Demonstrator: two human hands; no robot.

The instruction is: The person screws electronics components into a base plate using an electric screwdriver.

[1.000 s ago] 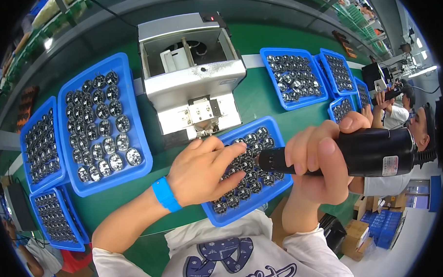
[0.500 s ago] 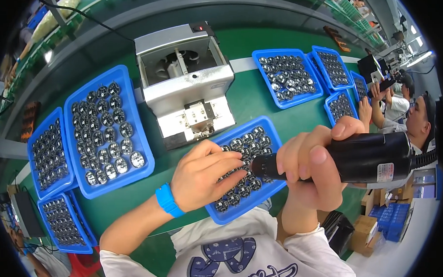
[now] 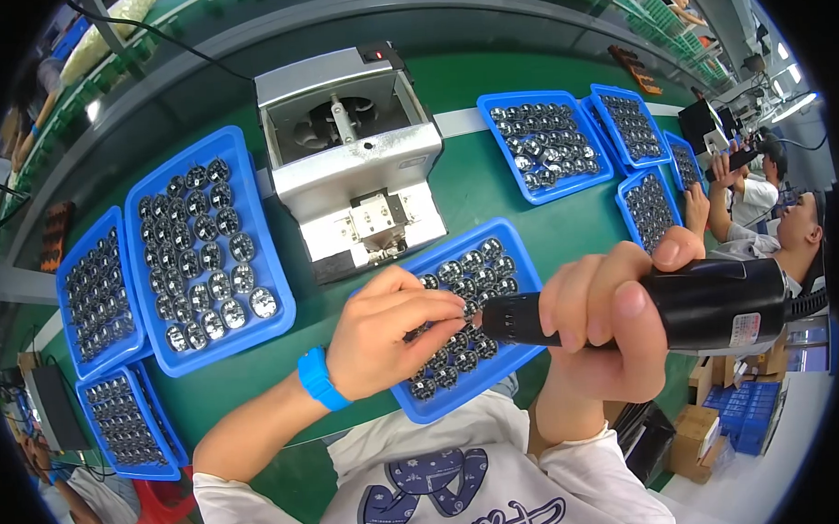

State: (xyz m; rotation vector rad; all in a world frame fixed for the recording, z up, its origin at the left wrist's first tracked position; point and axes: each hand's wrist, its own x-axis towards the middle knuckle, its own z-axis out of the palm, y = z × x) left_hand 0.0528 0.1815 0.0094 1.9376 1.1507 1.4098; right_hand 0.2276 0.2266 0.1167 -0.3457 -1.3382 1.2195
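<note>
My right hand (image 3: 611,315) is wrapped round a black electric screwdriver (image 3: 717,302), held level with its nose pointing left. The nose ends close to the fingertips of my left hand (image 3: 394,328), which wears a blue wristband (image 3: 320,380). The thumb and fingers of that hand are pinched together; what lies between them is too hidden to make out. Beneath both hands a blue tray (image 3: 431,410) sits at a slant, holding rows of small round dark, shiny parts (image 3: 464,360). My left palm and fingers cover some of these parts.
Beyond the hands stands a silver feeder machine (image 3: 356,172). A large blue tray (image 3: 283,336) of similar parts lies left, beside other filled trays (image 3: 77,366). More blue trays (image 3: 551,198) stand at the far right, where a co-worker (image 3: 793,235) sits. Cardboard boxes (image 3: 694,437) are at the lower right.
My right hand and the screwdriver have shifted slightly right, widening the gap to my left fingertips. My left hand stays over the tray, almost unmoved.
</note>
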